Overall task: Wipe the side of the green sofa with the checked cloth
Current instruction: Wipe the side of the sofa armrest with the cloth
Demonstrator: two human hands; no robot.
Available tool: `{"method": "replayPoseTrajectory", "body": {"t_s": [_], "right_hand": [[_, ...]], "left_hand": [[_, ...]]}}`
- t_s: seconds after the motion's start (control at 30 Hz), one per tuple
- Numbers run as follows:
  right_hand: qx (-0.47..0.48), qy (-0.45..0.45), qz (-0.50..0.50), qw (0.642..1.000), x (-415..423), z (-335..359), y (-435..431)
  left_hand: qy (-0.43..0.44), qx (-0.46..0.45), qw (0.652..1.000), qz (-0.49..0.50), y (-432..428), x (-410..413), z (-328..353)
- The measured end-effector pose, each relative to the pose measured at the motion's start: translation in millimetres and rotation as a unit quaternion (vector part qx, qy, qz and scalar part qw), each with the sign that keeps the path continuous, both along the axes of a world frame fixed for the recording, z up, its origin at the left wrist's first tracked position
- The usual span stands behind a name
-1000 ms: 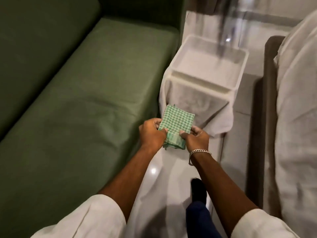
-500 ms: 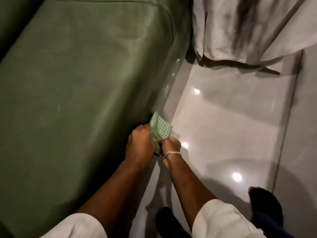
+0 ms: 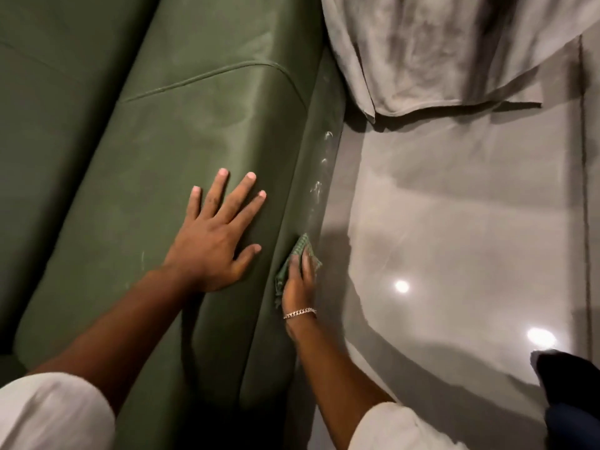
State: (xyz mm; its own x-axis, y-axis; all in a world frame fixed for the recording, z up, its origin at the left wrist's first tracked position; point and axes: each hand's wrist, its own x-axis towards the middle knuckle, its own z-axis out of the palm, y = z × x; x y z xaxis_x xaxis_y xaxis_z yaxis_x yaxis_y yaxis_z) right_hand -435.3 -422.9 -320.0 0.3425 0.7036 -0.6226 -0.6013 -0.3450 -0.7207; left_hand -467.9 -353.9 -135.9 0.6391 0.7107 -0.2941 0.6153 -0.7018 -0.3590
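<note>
The green sofa [image 3: 181, 131] fills the left half of the view, its seat cushion on top and its side panel dropping to the floor. White smears [image 3: 319, 186] mark that side panel ahead of the cloth. My right hand [image 3: 300, 287], with a silver bracelet at the wrist, presses the folded green checked cloth [image 3: 300, 246] flat against the sofa's side. My left hand [image 3: 216, 235] lies flat on the seat cushion with fingers spread and holds nothing.
A glossy grey tiled floor [image 3: 454, 238] runs to the right of the sofa and reflects ceiling lights. A pale grey draped cloth [image 3: 438, 53] hangs down at the top right. My dark-socked foot [image 3: 568, 384] is at the lower right.
My left hand let go of the cloth and moved up onto the seat cushion, fingers spread. My right hand alone now presses the cloth against the sofa's side.
</note>
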Motion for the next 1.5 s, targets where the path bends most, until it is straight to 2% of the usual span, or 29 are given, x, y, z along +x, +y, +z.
{"method": "replayPoseTrajectory", "body": {"t_s": [0.17, 0.33, 0.47, 0.57, 0.67, 0.77, 0.9, 1.07, 1.13, 1.23, 1.37, 1.5], "right_hand": [[-0.028, -0.143, 0.068, 0.987, 2, -20, 35], [-0.039, -0.150, 0.048, 0.987, -8, -22, 10], [-0.021, -0.194, 0.040, 0.980, 8, -9, 53], [-0.016, -0.171, 0.050, 0.984, 40, -30, 75], [-0.023, -0.144, 0.038, 0.989, 21, -32, 43], [-0.018, -0.158, 0.024, 0.987, 7, -19, 48], [0.019, -0.206, 0.031, 0.978, 56, -28, 110], [-0.013, -0.138, 0.015, 0.990, 30, -42, 65], [-0.002, -0.165, 0.012, 0.986, 23, -27, 72], [0.040, -0.233, 0.022, 0.972, 62, -24, 121], [0.025, -0.199, 0.032, 0.979, 89, -50, 124], [0.006, -0.188, 0.033, 0.982, 59, -21, 108]], "left_hand": [[0.002, 0.028, 0.999, -0.017, 22, 13, -14], [-0.001, 0.031, 0.999, -0.027, 34, 24, -14], [-0.007, 0.038, 0.999, -0.036, 49, 31, -15], [-0.016, 0.036, 0.999, -0.036, 61, 39, -17], [-0.020, 0.046, 0.998, -0.037, 75, 51, -16], [-0.027, 0.052, 0.997, -0.044, 89, 60, -19], [-0.026, 0.056, 0.997, -0.053, 102, 67, -21], [-0.021, 0.054, 0.997, -0.043, 116, 83, -20], [-0.022, 0.053, 0.997, -0.043, 122, 86, -21], [-0.022, 0.054, 0.997, -0.045, 133, 91, -22], [-0.024, 0.066, 0.997, -0.036, 147, 106, -24], [-0.028, 0.094, 0.994, -0.039, 158, 115, -29]]}}
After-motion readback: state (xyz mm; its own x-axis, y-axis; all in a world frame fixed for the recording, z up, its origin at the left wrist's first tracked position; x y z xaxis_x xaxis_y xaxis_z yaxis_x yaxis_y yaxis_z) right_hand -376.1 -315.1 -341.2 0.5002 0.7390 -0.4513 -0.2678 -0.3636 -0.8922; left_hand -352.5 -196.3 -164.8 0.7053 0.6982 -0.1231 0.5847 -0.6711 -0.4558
